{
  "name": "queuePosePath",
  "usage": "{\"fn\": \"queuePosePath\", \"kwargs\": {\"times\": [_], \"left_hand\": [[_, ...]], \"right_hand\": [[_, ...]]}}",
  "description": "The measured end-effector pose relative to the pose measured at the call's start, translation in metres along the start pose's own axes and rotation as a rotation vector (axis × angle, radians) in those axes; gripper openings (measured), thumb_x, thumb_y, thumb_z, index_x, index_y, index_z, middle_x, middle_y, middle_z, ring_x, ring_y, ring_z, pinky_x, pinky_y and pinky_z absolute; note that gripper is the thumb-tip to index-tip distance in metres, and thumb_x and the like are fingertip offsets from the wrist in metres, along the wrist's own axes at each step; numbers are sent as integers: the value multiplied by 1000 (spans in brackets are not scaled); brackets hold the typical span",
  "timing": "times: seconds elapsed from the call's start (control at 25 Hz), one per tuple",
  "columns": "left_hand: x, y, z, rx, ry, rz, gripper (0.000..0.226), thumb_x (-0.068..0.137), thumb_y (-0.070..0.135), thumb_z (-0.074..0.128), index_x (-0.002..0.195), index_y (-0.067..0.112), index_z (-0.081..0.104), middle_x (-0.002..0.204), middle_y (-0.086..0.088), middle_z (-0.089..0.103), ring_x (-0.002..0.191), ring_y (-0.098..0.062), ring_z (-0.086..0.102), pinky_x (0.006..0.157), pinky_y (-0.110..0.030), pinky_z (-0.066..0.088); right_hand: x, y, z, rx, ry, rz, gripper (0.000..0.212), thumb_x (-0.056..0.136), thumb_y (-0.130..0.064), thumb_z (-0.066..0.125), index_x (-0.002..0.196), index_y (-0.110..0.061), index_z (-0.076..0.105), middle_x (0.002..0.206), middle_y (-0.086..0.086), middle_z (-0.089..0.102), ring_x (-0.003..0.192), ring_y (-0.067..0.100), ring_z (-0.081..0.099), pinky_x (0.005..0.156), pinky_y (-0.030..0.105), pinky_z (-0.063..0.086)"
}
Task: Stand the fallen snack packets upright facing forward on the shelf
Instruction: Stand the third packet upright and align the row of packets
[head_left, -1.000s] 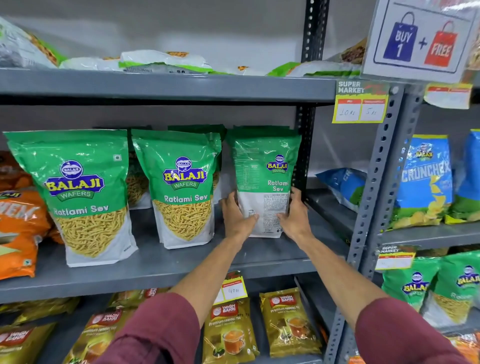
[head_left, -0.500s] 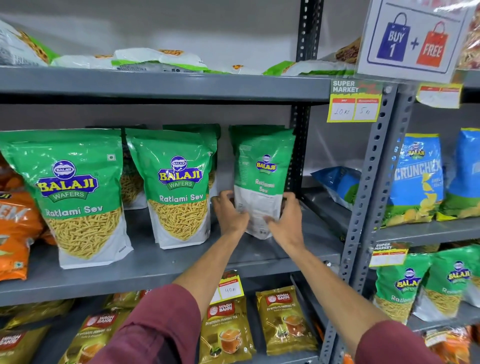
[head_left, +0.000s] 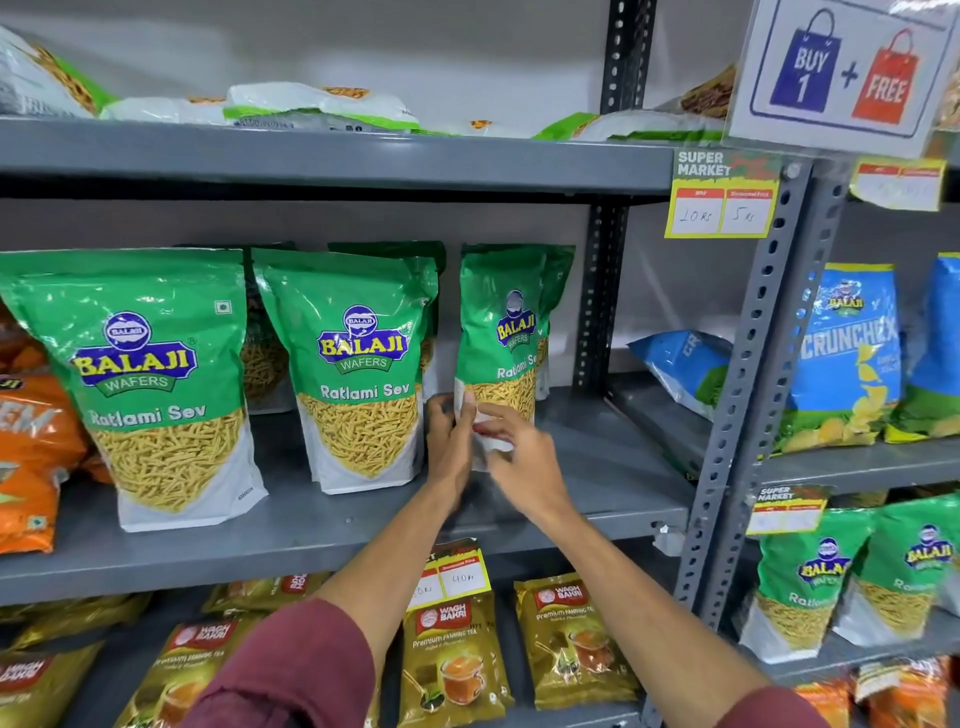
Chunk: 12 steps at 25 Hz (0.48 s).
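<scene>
A green Balaji Ratlami Sev packet stands upright at the right end of the middle shelf, turned partly sideways so its front label shows at an angle. My left hand grips its lower left edge. My right hand holds its white bottom corner from the front right. Two more Ratlami Sev packets stand upright and face forward to its left. Other packets stand behind them, mostly hidden.
Several packets lie flat on the top shelf. A perforated grey upright divides off the right bay with blue Crunchex bags. Orange packets sit at far left. Gold tea packs fill the shelf below.
The packet has rotated from showing its back panel to showing its front label at an angle. My hands have come closer together at its base.
</scene>
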<state>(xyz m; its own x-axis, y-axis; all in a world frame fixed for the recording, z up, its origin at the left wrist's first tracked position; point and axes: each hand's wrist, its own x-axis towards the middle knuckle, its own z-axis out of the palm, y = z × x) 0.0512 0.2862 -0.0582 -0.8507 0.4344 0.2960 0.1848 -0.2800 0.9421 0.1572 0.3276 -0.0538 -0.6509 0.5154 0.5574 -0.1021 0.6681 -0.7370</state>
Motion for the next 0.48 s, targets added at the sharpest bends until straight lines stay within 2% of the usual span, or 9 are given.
{"fn": "queuePosePath", "kwargs": {"times": [0.08,0.16,0.2,0.28,0.36,0.4,0.48], "left_hand": [[4,-1,2,94,-3,-11,31,101,37,49,125,16,48,111,2,59,101,-15,55,69,-7,42],[10,-2,4,172,-14,-16,41,103,41,41,137,19,48,120,2,57,106,-13,50,83,-17,41],[13,-4,4,189,-3,-29,44,104,41,38,141,18,48,127,-2,57,110,-14,49,90,-22,38],[21,-10,7,205,18,-57,45,105,36,36,141,13,52,137,-8,57,122,-21,53,95,-26,35],[26,-16,11,293,20,-46,39,106,25,35,134,7,57,136,-14,59,127,-30,54,94,-28,38],[27,-19,12,352,24,-33,36,105,19,36,132,6,57,134,-15,59,127,-33,54,95,-30,40],[30,-23,13,435,32,0,37,102,9,39,135,4,55,135,-17,59,127,-34,54,104,-38,43]], "right_hand": [[9,9,-12,63,221,21,44,82,10,60,116,-18,67,96,-2,74,87,12,69,79,18,57],[18,25,-28,120,389,51,42,82,7,65,116,-17,64,102,-2,68,91,18,64,77,13,52],[21,35,-35,125,408,91,43,86,3,66,123,-19,60,113,0,66,100,19,62,83,17,52],[25,59,-44,127,336,257,54,95,-11,63,144,-21,43,143,5,53,128,21,51,106,35,46],[29,78,-45,177,222,417,67,100,-26,58,156,-28,22,159,3,38,145,21,37,119,46,33],[32,83,-44,178,180,438,66,102,-30,54,157,-31,17,159,1,40,147,22,35,120,48,32],[36,90,-42,131,151,418,53,105,-30,46,152,-36,23,146,-2,56,141,24,43,115,48,38]]}}
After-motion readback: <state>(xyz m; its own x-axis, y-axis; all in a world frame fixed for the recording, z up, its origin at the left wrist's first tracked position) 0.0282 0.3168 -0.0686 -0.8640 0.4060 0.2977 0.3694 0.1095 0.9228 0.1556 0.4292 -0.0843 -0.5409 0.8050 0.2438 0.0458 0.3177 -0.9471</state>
